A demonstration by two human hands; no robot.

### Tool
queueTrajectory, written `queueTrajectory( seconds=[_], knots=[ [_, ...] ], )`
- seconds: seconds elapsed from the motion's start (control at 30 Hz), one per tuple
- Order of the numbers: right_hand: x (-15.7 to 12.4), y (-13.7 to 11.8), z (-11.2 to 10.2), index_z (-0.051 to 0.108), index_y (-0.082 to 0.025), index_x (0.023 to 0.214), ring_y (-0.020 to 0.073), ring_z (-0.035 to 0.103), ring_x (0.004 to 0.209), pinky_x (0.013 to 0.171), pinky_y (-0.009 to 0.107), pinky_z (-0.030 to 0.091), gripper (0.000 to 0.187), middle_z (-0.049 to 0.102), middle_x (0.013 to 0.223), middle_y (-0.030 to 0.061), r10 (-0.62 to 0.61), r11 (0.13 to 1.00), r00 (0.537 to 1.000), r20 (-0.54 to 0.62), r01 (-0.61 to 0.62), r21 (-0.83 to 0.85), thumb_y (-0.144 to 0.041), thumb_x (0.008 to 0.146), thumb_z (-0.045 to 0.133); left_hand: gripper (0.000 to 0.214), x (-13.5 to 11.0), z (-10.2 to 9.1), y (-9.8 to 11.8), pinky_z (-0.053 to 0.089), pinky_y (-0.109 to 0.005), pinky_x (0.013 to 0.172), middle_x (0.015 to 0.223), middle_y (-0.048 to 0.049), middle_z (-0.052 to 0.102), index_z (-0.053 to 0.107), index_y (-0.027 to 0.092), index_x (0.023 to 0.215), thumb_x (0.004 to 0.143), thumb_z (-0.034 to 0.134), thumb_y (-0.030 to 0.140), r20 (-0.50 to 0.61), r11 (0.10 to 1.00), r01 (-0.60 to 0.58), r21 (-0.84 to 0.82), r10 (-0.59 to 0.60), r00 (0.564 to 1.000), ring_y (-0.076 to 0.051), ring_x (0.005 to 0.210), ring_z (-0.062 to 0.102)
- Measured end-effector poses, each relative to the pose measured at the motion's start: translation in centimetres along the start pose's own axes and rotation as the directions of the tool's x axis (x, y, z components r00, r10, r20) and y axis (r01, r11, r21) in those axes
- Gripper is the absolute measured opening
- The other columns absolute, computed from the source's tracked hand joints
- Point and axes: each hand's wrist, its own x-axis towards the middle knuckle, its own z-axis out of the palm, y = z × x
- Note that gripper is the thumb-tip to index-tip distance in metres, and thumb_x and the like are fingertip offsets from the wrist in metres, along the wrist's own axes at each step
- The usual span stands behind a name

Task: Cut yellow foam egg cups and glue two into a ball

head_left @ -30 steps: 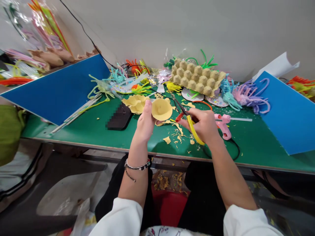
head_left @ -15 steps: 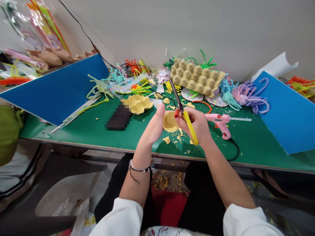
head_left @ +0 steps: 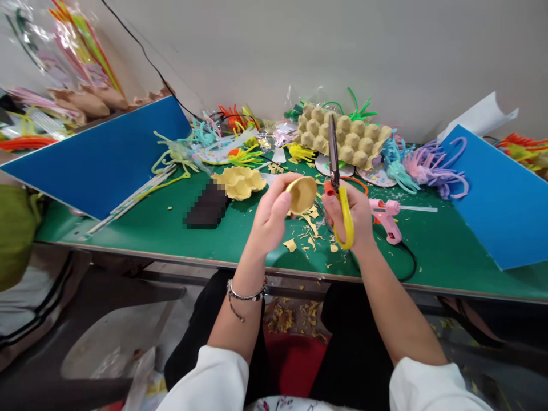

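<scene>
My left hand [head_left: 270,212] pinches a small yellow egg-carton cup [head_left: 302,194] and holds it up over the green table [head_left: 162,228], its hollow facing right. My right hand [head_left: 351,210] grips scissors [head_left: 336,171] with a yellow and red handle. Their closed blades point up and away, just right of the cup. Yellow paper scraps [head_left: 306,231] lie on the table below both hands. A cut yellow carton piece [head_left: 240,181] rests to the left of the cup.
A full egg carton [head_left: 342,137] sits at the back among coloured pipe cleaners [head_left: 428,162]. A pink glue gun [head_left: 385,212] with a black cord lies right of my hands. Blue boards [head_left: 98,157] stand on both sides, and a dark blurred object [head_left: 208,206] lies left of centre.
The cup was first turned toward my right hand, then lifted and tilted. The scissors swung from pointing left and away to nearly upright, and my right hand rose with them.
</scene>
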Motion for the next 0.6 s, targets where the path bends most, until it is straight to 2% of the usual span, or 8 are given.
queueTrajectory(
  seconds=[0.1, 0.2, 0.33, 0.43, 0.6],
  knots=[
    [0.2, 0.1, -0.9, 0.042, -0.023, 0.069, 0.0087, 0.032, 0.050, 0.049, 0.025, 0.026, 0.051, 0.036, 0.055, -0.0071, -0.105, 0.957, 0.994, 0.031, 0.110, -0.268, -0.072, 0.069, 0.057, 0.050, -0.2, -0.3, -0.5, 0.038, -0.020, 0.041, 0.074, -0.0018, 0.056, 0.061, 0.022, 0.096, 0.092, 0.033, 0.064, -0.127, 0.998, 0.062, 0.028, -0.058, 0.990, -0.011, 0.056, 0.049],
    [0.3, 0.0, -1.5, 0.042, -0.023, 0.074, 0.0095, 0.035, 0.053, 0.052, 0.025, 0.026, 0.055, 0.042, 0.060, -0.0059, -0.159, 0.870, 0.984, 0.080, 0.177, -0.461, -0.074, 0.064, 0.060, 0.057, -0.5, -0.5, -0.9, 0.039, -0.021, 0.042, 0.073, -0.0021, 0.057, 0.062, 0.021, 0.097, 0.090, 0.030, 0.068, -0.170, 0.993, 0.118, 0.010, -0.115, 0.979, -0.012, 0.056, 0.053],
    [0.2, -0.3, -1.7, 0.040, -0.023, 0.072, 0.0106, 0.034, 0.054, 0.052, 0.025, 0.024, 0.058, 0.042, 0.060, -0.0044, -0.177, 0.817, 0.970, 0.168, 0.240, -0.524, -0.079, 0.066, 0.052, 0.062, -0.5, -0.7, -1.1, 0.050, -0.026, 0.055, 0.080, -0.0040, 0.062, 0.062, 0.021, 0.102, 0.088, 0.029, 0.072, -0.243, 0.992, 0.126, -0.011, -0.125, 0.962, -0.019, 0.074, 0.064],
    [0.2, -0.4, -1.9, 0.041, -0.023, 0.070, 0.0110, 0.035, 0.054, 0.052, 0.026, 0.022, 0.061, 0.041, 0.058, -0.0041, -0.163, 0.797, 0.963, 0.213, 0.256, -0.547, -0.083, 0.067, 0.047, 0.060, -0.4, -0.8, -1.1, 0.055, -0.031, 0.067, 0.084, -0.0043, 0.063, 0.062, 0.021, 0.103, 0.089, 0.031, 0.070, -0.275, 0.992, 0.128, -0.019, -0.128, 0.953, -0.022, 0.088, 0.066],
    [0.1, -0.6, -2.1, 0.044, -0.022, 0.066, 0.0115, 0.035, 0.053, 0.053, 0.027, 0.022, 0.064, 0.043, 0.056, -0.0029, -0.168, 0.764, 0.956, 0.241, 0.281, -0.581, -0.086, 0.069, 0.041, 0.056, -0.4, -1.1, -1.3, 0.056, -0.036, 0.075, 0.081, -0.0034, 0.061, 0.062, 0.019, 0.096, 0.091, 0.033, 0.066, -0.264, 0.991, 0.133, 0.017, -0.124, 0.957, -0.023, 0.091, 0.066]
  ],
)
